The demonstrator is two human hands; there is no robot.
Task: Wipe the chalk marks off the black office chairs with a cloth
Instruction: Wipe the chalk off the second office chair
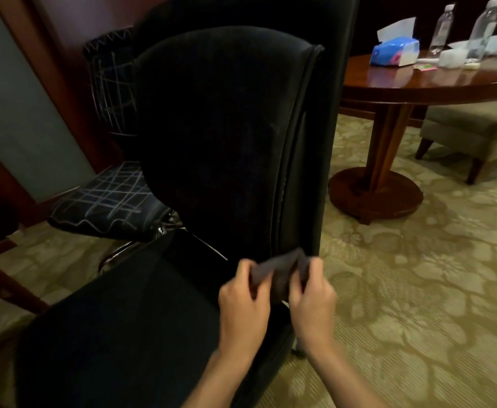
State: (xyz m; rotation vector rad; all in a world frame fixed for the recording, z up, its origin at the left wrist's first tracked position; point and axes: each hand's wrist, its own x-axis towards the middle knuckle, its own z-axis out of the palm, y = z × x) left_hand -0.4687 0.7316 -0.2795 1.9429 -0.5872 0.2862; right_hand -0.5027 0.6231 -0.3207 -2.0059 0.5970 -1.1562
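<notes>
A black office chair [218, 136] stands right in front of me, its tall back and seat dark with no chalk lines that I can make out. Over the seat's right edge both hands hold a small dark grey cloth [279, 269]. My left hand [241, 301] pinches its left side and my right hand [312, 298] pinches its right side. Behind on the left stands a second black chair [109, 198], its seat and backrest crossed with white chalk lines.
A round wooden table [418, 83] on a pedestal stands at the right with a blue tissue pack [394, 51] and two clear bottles [444, 28]. A beige upholstered seat [462, 131] is beyond it. A wooden frame [3, 293] sits low left. Patterned carpet covers the floor.
</notes>
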